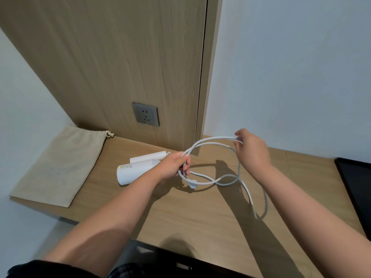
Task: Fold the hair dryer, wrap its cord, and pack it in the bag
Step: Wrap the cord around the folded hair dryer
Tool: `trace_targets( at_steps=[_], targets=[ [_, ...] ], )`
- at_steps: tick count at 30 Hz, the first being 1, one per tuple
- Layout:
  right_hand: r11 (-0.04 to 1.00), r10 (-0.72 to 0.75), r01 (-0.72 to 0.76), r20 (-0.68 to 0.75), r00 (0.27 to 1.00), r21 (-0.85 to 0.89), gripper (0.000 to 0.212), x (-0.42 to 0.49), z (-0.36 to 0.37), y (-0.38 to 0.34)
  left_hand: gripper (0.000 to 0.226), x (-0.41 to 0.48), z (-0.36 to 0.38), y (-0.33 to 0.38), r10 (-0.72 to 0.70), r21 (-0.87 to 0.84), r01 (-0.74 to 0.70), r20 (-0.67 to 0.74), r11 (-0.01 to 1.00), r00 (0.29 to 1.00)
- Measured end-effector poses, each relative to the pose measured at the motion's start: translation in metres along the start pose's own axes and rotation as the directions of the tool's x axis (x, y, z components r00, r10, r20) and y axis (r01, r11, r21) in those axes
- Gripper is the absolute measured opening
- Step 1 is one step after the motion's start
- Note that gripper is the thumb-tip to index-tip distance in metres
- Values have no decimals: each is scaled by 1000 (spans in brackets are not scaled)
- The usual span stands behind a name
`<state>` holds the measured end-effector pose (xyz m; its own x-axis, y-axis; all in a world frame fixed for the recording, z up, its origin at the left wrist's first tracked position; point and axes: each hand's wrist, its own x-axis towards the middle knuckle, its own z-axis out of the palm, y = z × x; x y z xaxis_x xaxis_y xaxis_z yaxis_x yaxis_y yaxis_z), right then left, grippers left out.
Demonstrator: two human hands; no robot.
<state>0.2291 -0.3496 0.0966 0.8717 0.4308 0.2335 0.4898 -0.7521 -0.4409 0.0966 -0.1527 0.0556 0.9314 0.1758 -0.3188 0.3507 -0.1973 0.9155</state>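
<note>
Hands work a white cord above a wooden counter (200, 227), seen from a head-worn camera looking down. The left hand (173, 167) has its grip closed around several gathered strands of the cord (212, 139), just beside the white hair dryer (136, 170), which lies on the counter at centre-left. The dryer appears already folded, its handle lying alongside its barrel, though the hand hides the joint, so that is a judgement. The right hand (251, 149) is raised to the right, its fingertips pinched on the far end of a double loop that arches between the two hands. More cord is not yet coiled: it curves loosely over the counter below the hands, the plug (191, 185) resting near the left hand and a long bight trailing toward the near right. The beige drawstring bag (58, 167) lies flat on the far left of the counter, well apart from the dryer, with nothing in it as far as can be seen. A grey wall socket (146, 116) sits empty on the wood panel behind. Judged from this, folding is done, wrapping is partway, and packing has not begun.
</note>
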Motion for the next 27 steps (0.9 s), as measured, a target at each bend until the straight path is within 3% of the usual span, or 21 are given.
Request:
trace_targets(
  at_steps=[3,5,7,9,11,14,17,20,22,25,27],
  targets=[
    [902,-358,359,52,932,-238,49,-8,3,-14,34,4,5,5,45,-49,-42,60,998,997],
    [811,-502,513,114,857,-283,37,-12,6,-26,34,6,10,12,57,-77,-51,85,996,995],
    [772,-570,565,76,818,-291,14,-10,10,-30,34,7,13,18,63,-97,-55,86,994,994],
    [806,-561,541,-18,828,-240,21,-3,10,-25,34,7,12,18,50,-105,-45,42,993,998],
    [884,-466,454,-122,877,-110,31,0,7,-15,35,7,8,14,-6,-219,2,-18,976,1000],
    [977,-163,184,-181,970,107,24,4,-4,1,35,7,2,1,-120,-386,78,-87,919,989],
    [933,128,-53,-189,974,356,24,12,-18,17,34,6,-3,-17,-186,-333,134,-132,934,974],
    [838,338,-207,-182,923,505,27,19,-27,37,33,1,-3,-24,-205,-232,167,-148,958,967],
    [810,423,-276,-189,886,517,27,20,-28,52,31,-2,-3,-25,-199,-232,158,-161,960,967],
    [835,463,-376,-141,875,402,27,18,-21,74,37,-5,-5,-24,-158,-252,127,-107,959,982],
    [873,425,-380,-94,901,307,24,15,-12,85,42,-8,-5,-20,-79,-114,76,-24,991,997]
  ],
)
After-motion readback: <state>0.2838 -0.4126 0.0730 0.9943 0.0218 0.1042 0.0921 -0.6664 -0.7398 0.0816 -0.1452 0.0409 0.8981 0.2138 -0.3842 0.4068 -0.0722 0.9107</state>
